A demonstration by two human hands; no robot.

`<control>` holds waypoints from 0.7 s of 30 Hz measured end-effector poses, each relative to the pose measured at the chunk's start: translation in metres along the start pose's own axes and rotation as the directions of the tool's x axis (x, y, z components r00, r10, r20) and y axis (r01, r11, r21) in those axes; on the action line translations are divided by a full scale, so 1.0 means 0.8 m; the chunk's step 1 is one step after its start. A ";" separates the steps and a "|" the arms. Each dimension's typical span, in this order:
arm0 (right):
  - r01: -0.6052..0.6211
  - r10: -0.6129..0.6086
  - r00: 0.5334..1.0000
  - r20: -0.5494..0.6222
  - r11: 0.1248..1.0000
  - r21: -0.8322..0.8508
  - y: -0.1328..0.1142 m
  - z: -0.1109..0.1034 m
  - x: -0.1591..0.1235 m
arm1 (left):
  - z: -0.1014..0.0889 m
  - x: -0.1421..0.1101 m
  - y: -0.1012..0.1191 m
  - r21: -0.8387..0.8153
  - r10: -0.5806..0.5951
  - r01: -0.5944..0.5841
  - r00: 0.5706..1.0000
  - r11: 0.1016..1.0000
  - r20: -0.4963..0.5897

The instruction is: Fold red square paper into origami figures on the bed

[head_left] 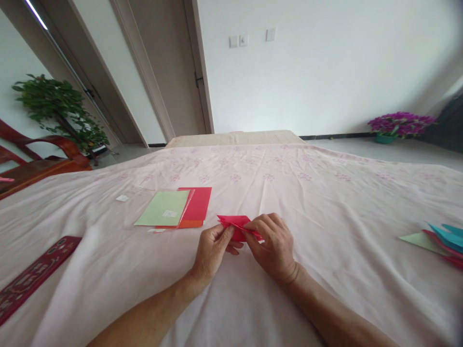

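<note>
A piece of folded red paper (237, 221) is held up between my two hands, just above the pink cloth. My left hand (214, 246) pinches its left part between thumb and fingers, with some fingertips showing beneath it. On the other side, my right hand (274, 243) grips the right part, thumb below and index finger on top. Several layers and pointed flaps show in the paper; the fingers cover part of it. Beyond my left hand lies a stack of paper sheets, with a light green sheet (161, 207) over a red sheet (198, 202) and an orange edge.
A pale pink patterned cloth (325, 202) covers the table. Folded coloured paper pieces (446, 238) lie at the right edge. A dark red long box (34, 274) is at the left. A wooden chair (47, 159), a leafy plant (54, 103) and purple flowers (400, 123) stand beyond.
</note>
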State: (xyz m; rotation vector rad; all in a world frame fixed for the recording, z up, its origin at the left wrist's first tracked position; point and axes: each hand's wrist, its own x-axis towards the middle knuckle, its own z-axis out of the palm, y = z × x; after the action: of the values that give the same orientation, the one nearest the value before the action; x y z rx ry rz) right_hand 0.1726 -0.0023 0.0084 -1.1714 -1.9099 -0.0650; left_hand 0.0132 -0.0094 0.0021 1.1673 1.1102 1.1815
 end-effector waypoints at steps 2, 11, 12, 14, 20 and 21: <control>0.048 -0.048 0.999 0.003 0.999 -0.023 0.000 -0.001 -0.001 | 0.001 0.001 -0.002 -0.025 -0.016 0.016 1.000 1.000 -0.013; 0.098 -0.097 0.995 -0.023 0.994 0.041 0.007 0.003 0.001 | -0.001 -0.005 0.004 -0.140 -0.017 0.023 0.999 0.990 0.043; 0.080 -0.079 0.997 -0.020 0.995 0.063 0.009 0.004 0.001 | -0.001 -0.006 0.006 -0.153 -0.013 0.023 0.997 0.988 0.071; 0.036 -0.035 0.999 -0.010 0.993 0.116 0.013 0.006 0.001 | -0.002 -0.008 0.008 -0.161 0.006 0.014 0.993 0.987 0.122; -0.114 0.100 0.993 0.057 0.928 0.354 0.019 0.013 0.002 | -0.001 -0.004 0.010 -0.067 0.086 -0.077 0.986 0.995 0.141; -0.144 0.120 0.989 0.086 0.909 0.391 0.019 0.014 0.003 | -0.001 -0.003 0.010 -0.037 0.095 -0.091 0.988 0.995 0.126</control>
State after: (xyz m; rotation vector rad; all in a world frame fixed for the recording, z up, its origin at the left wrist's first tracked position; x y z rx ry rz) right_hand 0.1762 0.0128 -0.0027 -1.0267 -1.7805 0.4195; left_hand 0.0116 -0.0113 0.0096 1.2636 0.9465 1.1739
